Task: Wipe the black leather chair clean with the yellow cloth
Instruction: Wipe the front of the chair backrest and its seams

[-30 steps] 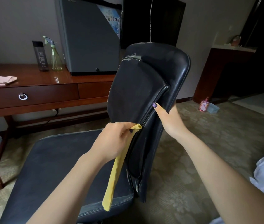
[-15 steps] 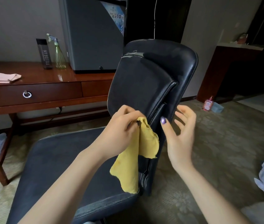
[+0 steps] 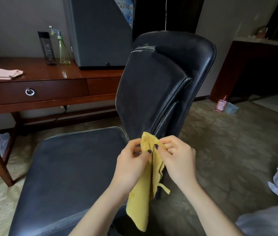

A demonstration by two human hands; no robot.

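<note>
In front of the chair [image 3: 151, 86] back, low down where it meets the seat, the cloth [image 3: 140, 201] is held up by both hands. Its top is pinched by the left hand [image 3: 131, 166] on one side and by the right hand [image 3: 177, 160] on the other, with the fingers curled in. The two hands are kept close together. The rest of the cloth is left hanging down between the arms. Whether it touches the chair cannot be told. Behind the chair a desk [image 3: 32, 74] is seen. A folded pink rag [image 3: 2, 74] is laid on its left end. A dark bottle [image 3: 47, 48] and a spray bottle [image 3: 63, 50] are stood side by side, just beside a gray box [image 3: 100, 34]. Far right, a small pink bottle [image 3: 220, 103] is stood on the floor, well apart from the chair.
</note>
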